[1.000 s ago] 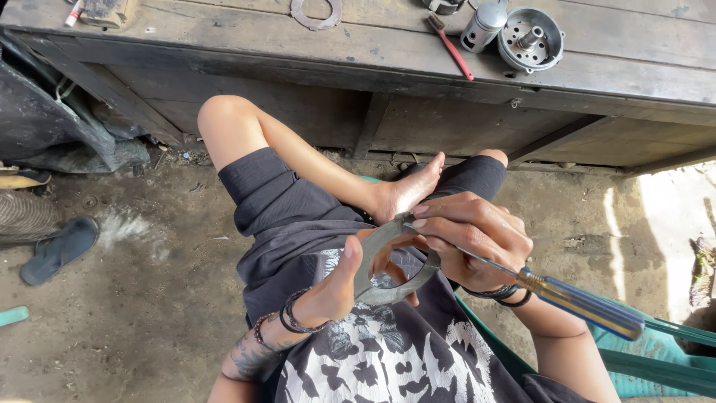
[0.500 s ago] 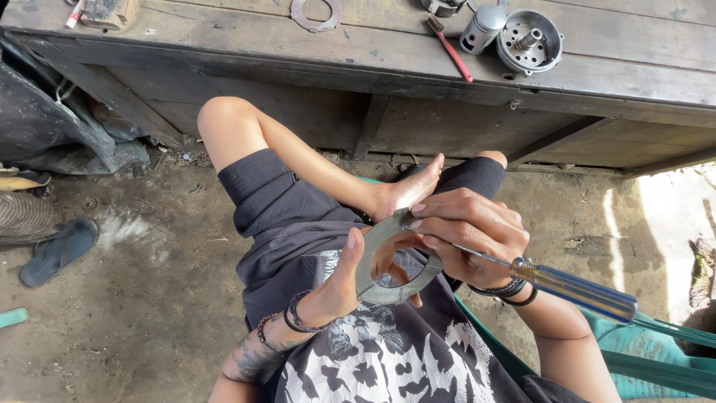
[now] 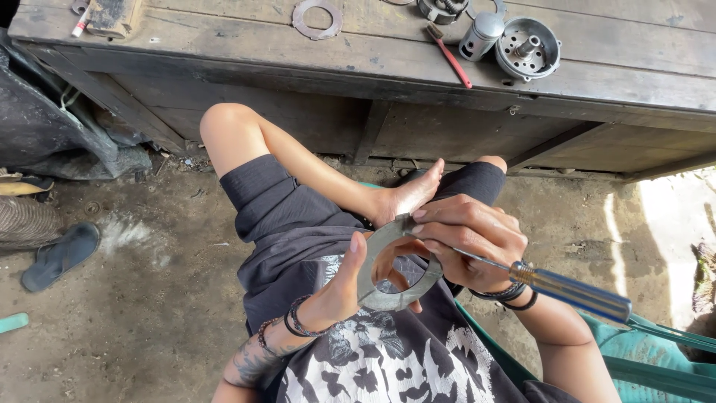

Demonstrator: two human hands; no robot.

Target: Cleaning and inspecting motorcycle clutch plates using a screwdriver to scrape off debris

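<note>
The left hand (image 3: 339,287) is closed on the lower edge of a flat metal ring (image 3: 395,265), thumb up along its near face, and holds it upright over the lap. The right hand (image 3: 466,242) is wrapped around a screwdriver (image 3: 570,291) with a blue and amber handle, which juts out to the right past the wrist while the shaft runs under the fingers toward the ring; the tip is hidden, so where it meets the metal cannot be told. The fingers of the right hand also rest on the ring's upper edge. To do this well, I judge the ring needs a firm pinch from the left hand so it does not twist, and the blade should be kept nearly flat to the face, worked in short strokes away from the left thumb, since a slip would run toward that hand or the thigh. The ring sits above dark shorts and a black and white patterned shirt, with the person's bare foot (image 3: 406,198) tucked up just beyond it. Farther off stands a worn wooden bench (image 3: 224,45) bearing another flat ring (image 3: 317,19), a red-handled brush (image 3: 447,56), a small grey cylinder (image 3: 481,33) and a round metal housing (image 3: 528,48). A sandal (image 3: 60,254) lies on the dirt floor, well apart to the left.
</note>
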